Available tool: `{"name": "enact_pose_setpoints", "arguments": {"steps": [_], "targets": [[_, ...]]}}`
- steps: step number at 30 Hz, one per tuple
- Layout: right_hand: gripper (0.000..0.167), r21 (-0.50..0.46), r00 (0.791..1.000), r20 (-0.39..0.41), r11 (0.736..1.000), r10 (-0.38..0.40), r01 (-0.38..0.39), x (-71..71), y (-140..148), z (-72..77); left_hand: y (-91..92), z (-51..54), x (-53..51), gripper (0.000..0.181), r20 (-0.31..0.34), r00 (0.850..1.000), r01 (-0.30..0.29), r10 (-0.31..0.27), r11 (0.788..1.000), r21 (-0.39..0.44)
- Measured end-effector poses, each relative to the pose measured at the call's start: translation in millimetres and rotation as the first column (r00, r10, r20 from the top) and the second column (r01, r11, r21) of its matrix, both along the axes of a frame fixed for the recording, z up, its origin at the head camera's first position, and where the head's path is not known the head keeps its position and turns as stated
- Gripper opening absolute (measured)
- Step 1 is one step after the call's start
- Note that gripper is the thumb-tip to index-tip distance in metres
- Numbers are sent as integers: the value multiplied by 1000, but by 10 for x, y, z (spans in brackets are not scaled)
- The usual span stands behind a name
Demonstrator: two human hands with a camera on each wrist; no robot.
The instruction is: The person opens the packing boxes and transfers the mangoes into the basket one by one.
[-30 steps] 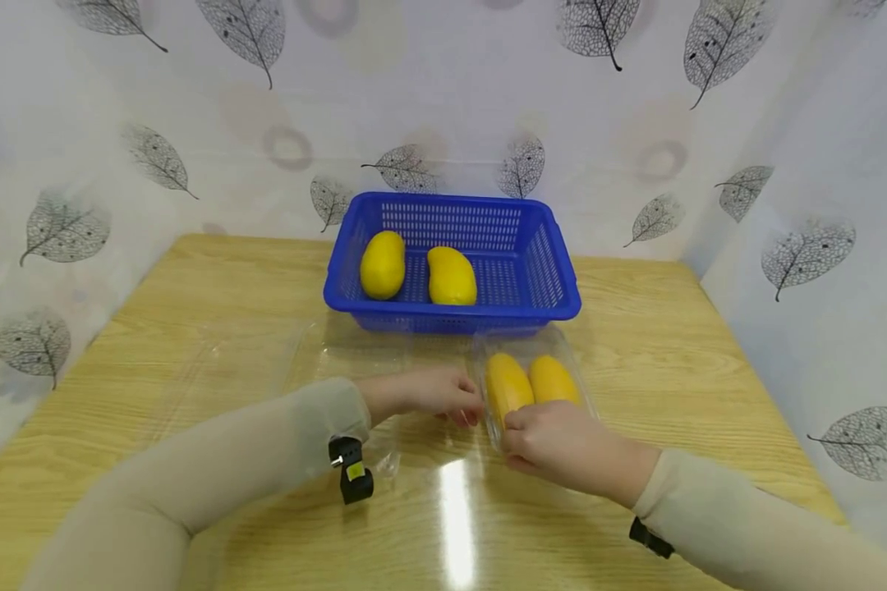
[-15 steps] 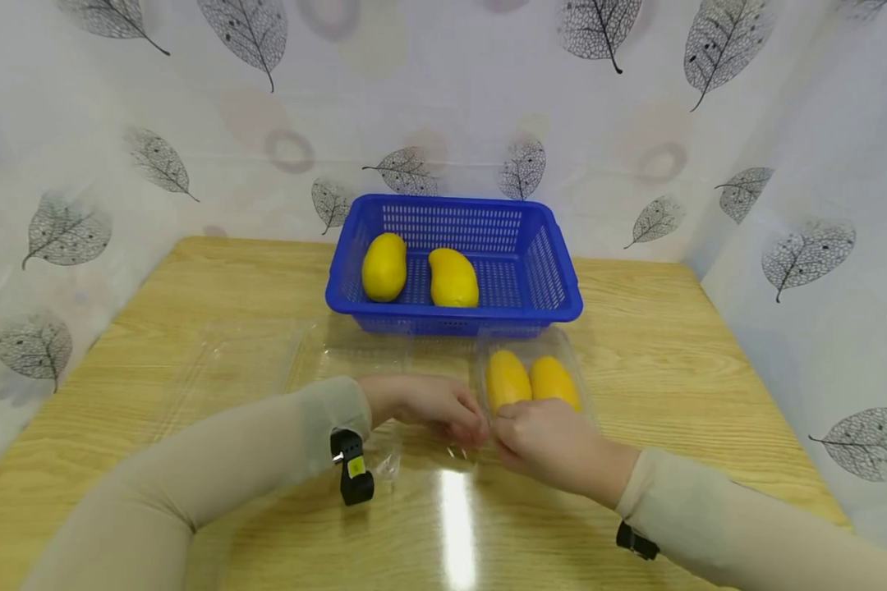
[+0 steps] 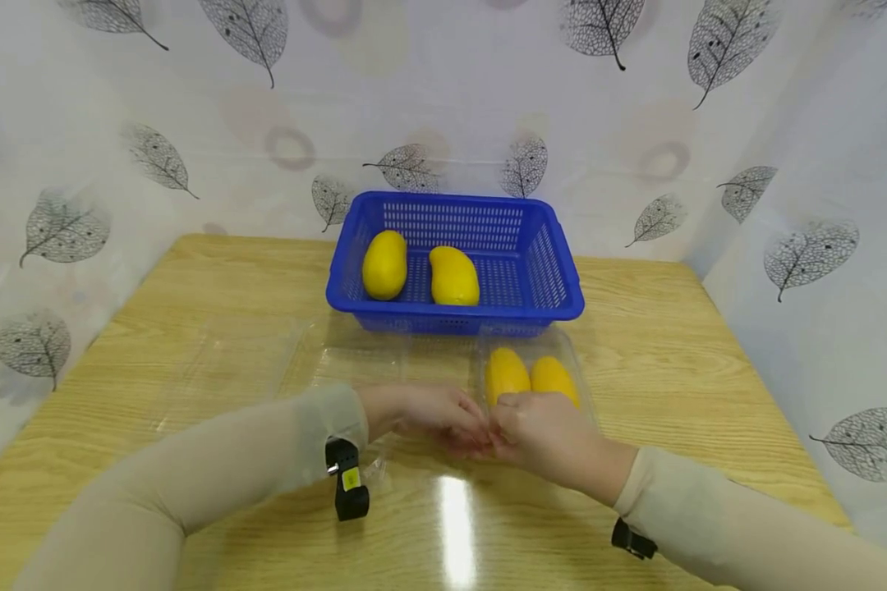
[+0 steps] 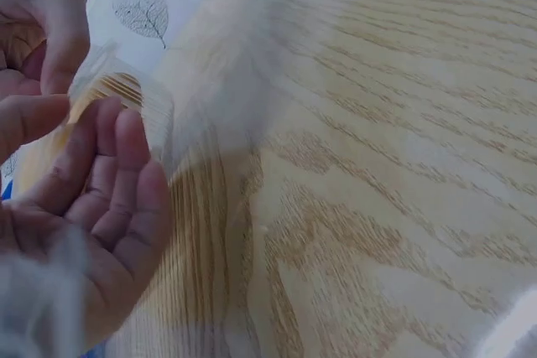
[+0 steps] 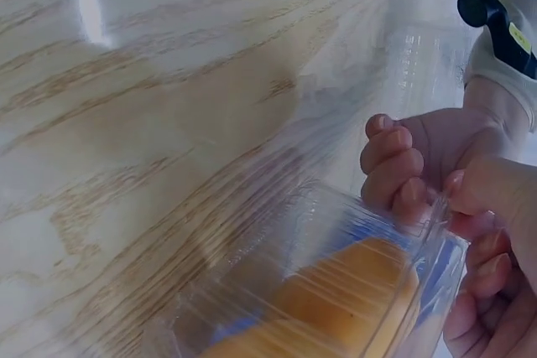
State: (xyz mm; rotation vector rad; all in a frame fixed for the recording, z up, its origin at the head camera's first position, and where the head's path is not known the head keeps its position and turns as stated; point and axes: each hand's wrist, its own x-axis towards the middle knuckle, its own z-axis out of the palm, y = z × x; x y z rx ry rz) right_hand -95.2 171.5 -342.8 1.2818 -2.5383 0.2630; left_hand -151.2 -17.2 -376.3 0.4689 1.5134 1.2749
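Observation:
A clear plastic container [image 3: 587, 402] holds two mangoes [image 3: 553, 379] and lies in front of the basket. Both hands meet at its near left corner. With thumb and curled fingers, my right hand [image 3: 554, 435] pinches the container's edge; the right wrist view shows its thumb on the rim. Against it, my left hand [image 3: 443, 417] has its fingers bent at the same edge, thumb near the index finger in the left wrist view. The exact contact of the left fingertips is partly hidden. Ribbed clear plastic [image 5: 336, 241] covers the mangoes in the right wrist view.
A blue basket [image 3: 454, 309] stands behind, with two yellow mangoes [image 3: 384, 264] inside. Other clear plastic containers [image 3: 347, 357] lie left on the wooden table [image 3: 636, 328], partly behind the left arm. A leaf-patterned cloth [image 3: 443, 82] hangs around the table.
My left hand has moved right to the container's near left corner. My right hand has shifted slightly left along the near edge, and the hands now meet. The basket has stayed put.

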Motion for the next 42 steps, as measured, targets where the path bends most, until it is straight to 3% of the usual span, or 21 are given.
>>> {"name": "enact_pose_setpoints", "arguments": {"steps": [7, 13, 18, 25, 33, 36, 42], "targets": [[16, 23, 1000, 10, 1000, -5, 5, 10, 23, 37, -28, -12, 21, 21, 30, 994, -106, 105, 993, 54], [16, 36, 999, 32, 999, -29, 28, 33, 37, 51, 5, 6, 23, 20, 59, 990, -131, 129, 990, 42], [17, 13, 1000, 20, 1000, -21, 21, 36, 46, 48, 39, -9, 58, 22, 27, 990, -141, 141, 990, 28], [19, -66, 997, -74, 998, -6, 2, -1, 88, 48, 72, 20, 149, 24, -6, 981, -194, 196, 977, 87], [18, -70, 999, -36, 997, 22, -24, 22, 96, 6, 88, 26, 234, 20, -25, 971, -234, 237, 970, 69], [19, -86, 999, -39, 996, 24, -28, 28, 92, 2, 87, 21, 237, 20, -33, 971, -235, 236, 971, 44], [18, -60, 1000, 0, 998, 20, -20, 60, 93, 8, 59, 48, 98, 19, -103, 984, -154, 143, 983, -102]]}}
